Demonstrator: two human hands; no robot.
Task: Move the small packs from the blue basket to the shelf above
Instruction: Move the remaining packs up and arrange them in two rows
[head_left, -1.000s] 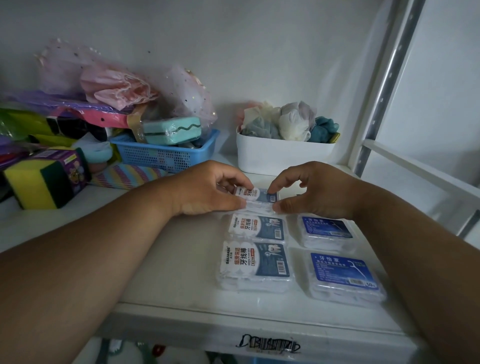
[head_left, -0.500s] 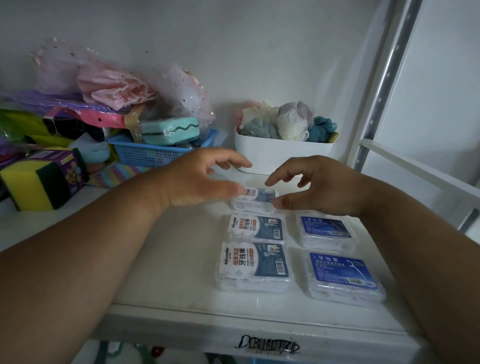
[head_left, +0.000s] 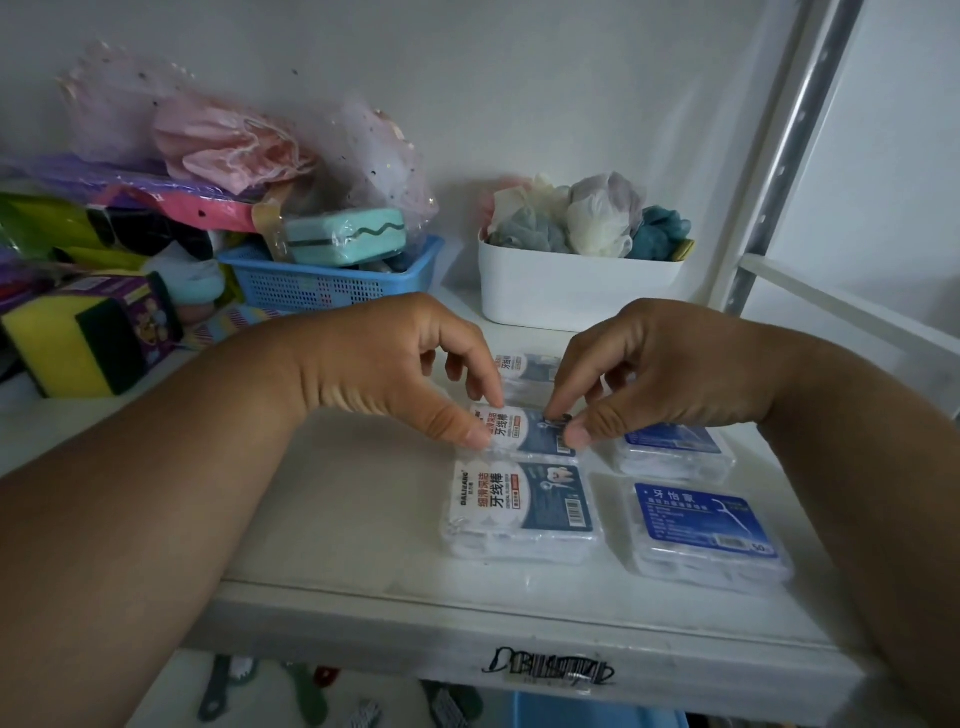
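Small clear floss packs lie in two columns on the white shelf (head_left: 337, 519). The left column has a far pack (head_left: 524, 366), a middle pack (head_left: 530, 434) and a near pack (head_left: 522, 501). The right column holds two blue-labelled packs (head_left: 675, 447) (head_left: 706, 530). My left hand (head_left: 395, 369) touches the middle pack's left edge with thumb and forefinger. My right hand (head_left: 660, 374) pinches its right side the same way. The pack rests flat on the shelf.
A blue basket (head_left: 332, 283) with wrapped sponges stands at the back left, beside a yellow-green sponge block (head_left: 78, 348). A white tub (head_left: 571, 291) of bath puffs stands behind the packs. A metal upright (head_left: 779, 156) rises on the right. Something blue (head_left: 582, 714) shows below the shelf.
Both hands let go of the far pack, lifted, and came back toward me onto the middle pack of the left column.
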